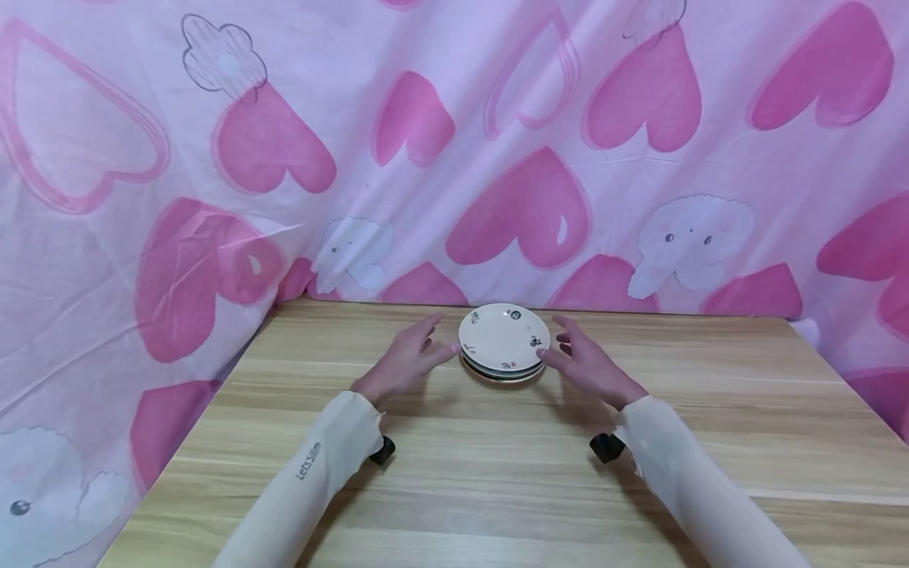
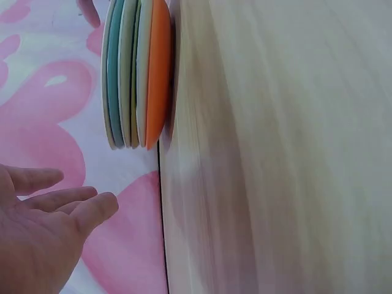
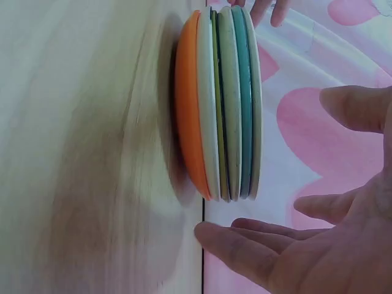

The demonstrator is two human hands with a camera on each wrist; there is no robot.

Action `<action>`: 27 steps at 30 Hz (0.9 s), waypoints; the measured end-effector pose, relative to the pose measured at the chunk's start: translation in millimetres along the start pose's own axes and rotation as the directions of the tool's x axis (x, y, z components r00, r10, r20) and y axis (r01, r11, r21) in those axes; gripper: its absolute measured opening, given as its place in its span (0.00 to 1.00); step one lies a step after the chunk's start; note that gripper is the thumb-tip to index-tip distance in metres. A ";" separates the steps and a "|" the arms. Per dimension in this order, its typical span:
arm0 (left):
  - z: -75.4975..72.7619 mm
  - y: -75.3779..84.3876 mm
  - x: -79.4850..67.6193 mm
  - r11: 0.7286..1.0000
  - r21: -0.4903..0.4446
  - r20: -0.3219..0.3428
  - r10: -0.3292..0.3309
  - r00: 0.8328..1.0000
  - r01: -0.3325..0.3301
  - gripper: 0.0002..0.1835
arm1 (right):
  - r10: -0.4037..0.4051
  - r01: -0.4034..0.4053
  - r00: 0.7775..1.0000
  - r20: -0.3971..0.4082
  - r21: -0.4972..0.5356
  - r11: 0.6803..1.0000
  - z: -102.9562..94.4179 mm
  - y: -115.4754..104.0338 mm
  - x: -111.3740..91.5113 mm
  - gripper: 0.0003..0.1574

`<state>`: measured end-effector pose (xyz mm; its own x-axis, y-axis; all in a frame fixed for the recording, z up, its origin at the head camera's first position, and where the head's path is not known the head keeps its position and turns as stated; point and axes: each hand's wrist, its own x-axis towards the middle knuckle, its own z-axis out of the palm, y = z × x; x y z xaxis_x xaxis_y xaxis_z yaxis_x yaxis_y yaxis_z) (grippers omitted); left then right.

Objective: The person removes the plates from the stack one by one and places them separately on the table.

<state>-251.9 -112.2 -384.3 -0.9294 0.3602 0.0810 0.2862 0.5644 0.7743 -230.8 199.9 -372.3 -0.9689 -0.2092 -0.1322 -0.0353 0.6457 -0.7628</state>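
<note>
A stack of several plates (image 1: 503,338) sits on the wooden table near its back edge. The top plate is white with small dark and pink prints. From the side, the wrist views show coloured layers, with an orange plate (image 3: 190,110) at the bottom and teal, green and cream ones above. On the left of the stack, my left hand (image 1: 410,355) is held with fingers spread and slightly bent, its palm facing the plates. My right hand (image 1: 588,363) mirrors it on the other side, thumb overlapping the rim in the head view. Both wrist views show a gap between fingers and plates.
The wooden table (image 1: 490,489) stretches toward me and to both sides. A pink cloth (image 1: 398,229) printed with hearts hangs right behind the table and along its left and right sides. Black wrist devices (image 1: 607,447) stick out under both cuffs.
</note>
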 end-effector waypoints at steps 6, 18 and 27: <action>7.0 -1.2 6.9 0.993 -0.119 -0.002 -0.021 1.000 0.021 0.41 | 0.013 -0.012 1.000 -0.027 0.034 0.999 2.1 0.2 5.6 0.52; 18.0 -2.1 17.0 0.992 -0.130 -0.027 0.000 1.000 -0.004 0.30 | 0.018 -0.013 0.998 -0.058 0.080 0.997 7.0 2.5 15.5 0.49; 25.5 -2.4 22.9 0.981 -0.192 -0.050 0.006 0.999 -0.016 0.23 | -0.004 0.011 0.996 -0.084 0.084 0.996 9.3 4.5 20.3 0.47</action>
<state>-268.0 -86.3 -400.3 -0.9380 0.3260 0.1174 0.2509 0.4053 0.8791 -248.4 191.7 -384.2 -0.9858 -0.1498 -0.0756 -0.0255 0.5793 -0.8147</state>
